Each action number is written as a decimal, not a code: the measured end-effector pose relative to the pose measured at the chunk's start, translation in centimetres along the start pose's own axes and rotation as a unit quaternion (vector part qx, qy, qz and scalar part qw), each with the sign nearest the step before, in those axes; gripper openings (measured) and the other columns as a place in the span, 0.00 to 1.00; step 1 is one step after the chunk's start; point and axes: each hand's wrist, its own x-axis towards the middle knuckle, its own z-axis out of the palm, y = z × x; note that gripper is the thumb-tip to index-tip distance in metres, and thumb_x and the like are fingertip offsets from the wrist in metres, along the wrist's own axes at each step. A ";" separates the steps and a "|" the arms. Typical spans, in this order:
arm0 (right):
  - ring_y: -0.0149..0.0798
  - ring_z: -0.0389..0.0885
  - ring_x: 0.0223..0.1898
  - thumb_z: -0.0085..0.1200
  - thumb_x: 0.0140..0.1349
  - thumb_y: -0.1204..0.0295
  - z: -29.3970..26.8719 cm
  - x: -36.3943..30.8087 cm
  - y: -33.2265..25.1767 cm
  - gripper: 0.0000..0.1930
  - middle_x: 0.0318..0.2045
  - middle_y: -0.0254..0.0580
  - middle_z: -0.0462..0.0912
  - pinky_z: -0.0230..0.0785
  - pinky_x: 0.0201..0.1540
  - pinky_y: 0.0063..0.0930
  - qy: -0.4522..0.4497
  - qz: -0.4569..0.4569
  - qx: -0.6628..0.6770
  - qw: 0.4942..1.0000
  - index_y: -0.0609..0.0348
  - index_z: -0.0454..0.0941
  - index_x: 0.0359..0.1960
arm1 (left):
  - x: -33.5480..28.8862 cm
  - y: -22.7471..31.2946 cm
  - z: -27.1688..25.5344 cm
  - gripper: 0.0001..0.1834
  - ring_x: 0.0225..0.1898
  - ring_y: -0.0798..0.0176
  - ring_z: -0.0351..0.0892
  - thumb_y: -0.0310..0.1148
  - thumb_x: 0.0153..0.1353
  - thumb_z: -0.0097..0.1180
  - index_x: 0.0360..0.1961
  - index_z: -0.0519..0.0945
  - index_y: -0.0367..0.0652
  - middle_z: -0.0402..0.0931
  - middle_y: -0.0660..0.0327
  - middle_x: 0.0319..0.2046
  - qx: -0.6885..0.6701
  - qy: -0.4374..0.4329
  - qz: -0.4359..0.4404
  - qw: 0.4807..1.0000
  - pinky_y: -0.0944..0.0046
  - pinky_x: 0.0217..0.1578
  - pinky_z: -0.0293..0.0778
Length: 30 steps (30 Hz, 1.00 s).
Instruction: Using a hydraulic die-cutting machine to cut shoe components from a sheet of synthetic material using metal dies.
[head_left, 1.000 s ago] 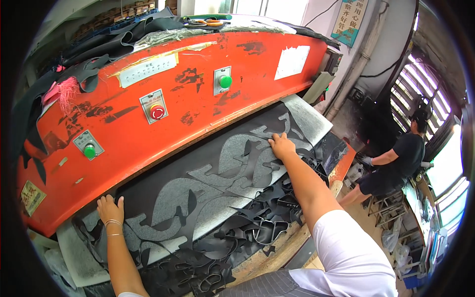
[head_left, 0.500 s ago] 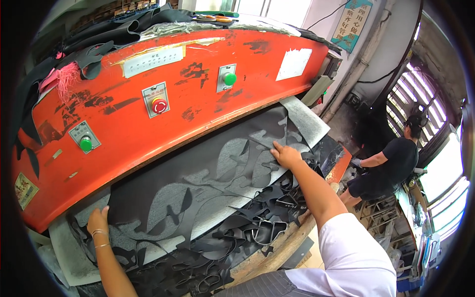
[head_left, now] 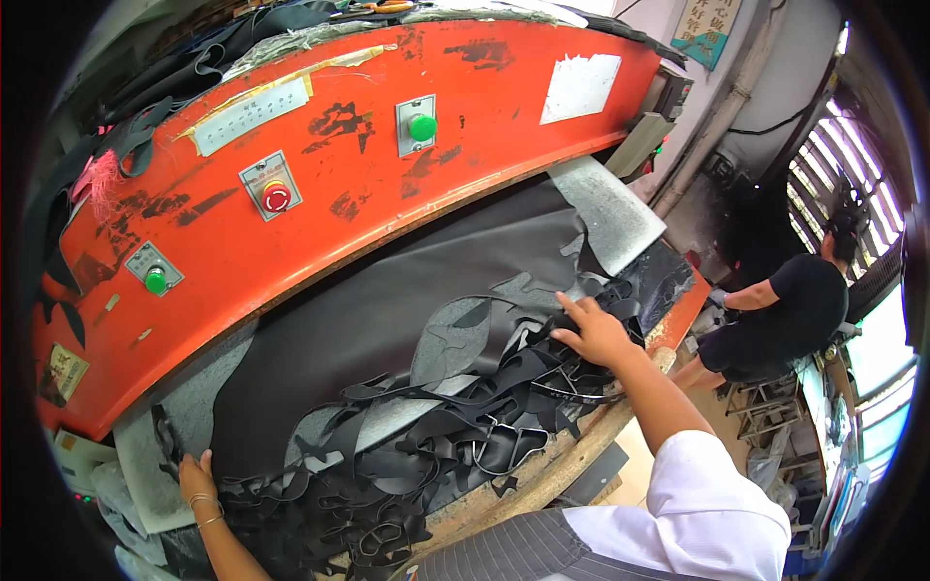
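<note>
A dark leather sheet [head_left: 358,320] with cut-out holes along its near side lies across a pale grey cutting board [head_left: 620,218]. At its left near corner is my left hand [head_left: 197,479], closed round the leather's edge, with the fingertips partly hidden. My right hand [head_left: 596,334] rests at the sheet's cut-out right side; its fingers are spread and the thumb stands apart. Through the holes the grey board shows. Below the sheet's near edge, leather scraps [head_left: 387,484] lie in a tangled heap, with a metal cutting die [head_left: 509,447] among them.
Beyond the board stands a red press [head_left: 368,184] with two green buttons and a red stop button [head_left: 276,198]. A wooden ledge [head_left: 552,474] runs along my side. At the right, a co-worker [head_left: 785,310] in dark clothes works apart from me.
The leather sheet has shifted toward me and bunches along its near edge, over the scraps. Both hands have moved nearer to me with it. The view has also shifted.
</note>
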 end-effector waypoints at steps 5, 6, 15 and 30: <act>0.53 0.74 0.50 0.65 0.52 0.62 -4.1 -7.0 3.2 0.24 0.53 0.51 0.73 0.65 0.53 0.44 0.176 -0.132 -0.008 0.975 0.55 0.77 0.51 | -3.5 5.6 -4.2 0.18 0.42 0.44 0.74 0.36 0.53 0.65 0.42 0.77 0.38 0.75 0.49 0.39 -0.089 0.227 0.187 0.952 0.52 0.44 0.71; 0.53 0.74 0.49 0.64 0.52 0.60 -4.3 -8.5 3.3 0.22 0.46 0.49 0.77 0.64 0.53 0.44 0.122 -0.143 0.034 0.982 0.56 0.77 0.47 | -5.8 8.8 -6.0 0.18 0.42 0.44 0.76 0.36 0.52 0.65 0.40 0.79 0.36 0.77 0.49 0.38 -0.145 0.169 0.138 0.965 0.51 0.45 0.72; 0.50 0.75 0.42 0.66 0.39 0.42 -4.7 -14.0 6.1 0.35 0.32 0.46 0.79 0.59 0.55 0.46 -0.074 -0.242 -0.085 0.964 0.60 0.78 0.40 | -21.8 20.1 -3.2 0.16 0.49 0.50 0.69 0.38 0.48 0.65 0.37 0.77 0.45 0.71 0.56 0.48 -0.119 0.001 0.389 0.914 0.51 0.48 0.65; 0.56 0.80 0.31 0.66 0.41 0.45 -7.2 -16.0 3.2 0.31 0.24 0.54 0.80 0.69 0.41 0.44 -0.221 -0.182 -0.112 0.952 0.65 0.76 0.31 | -20.1 9.5 -8.2 0.14 0.47 0.48 0.78 0.37 0.56 0.62 0.39 0.80 0.41 0.79 0.53 0.43 -0.291 -0.130 0.274 0.907 0.57 0.48 0.73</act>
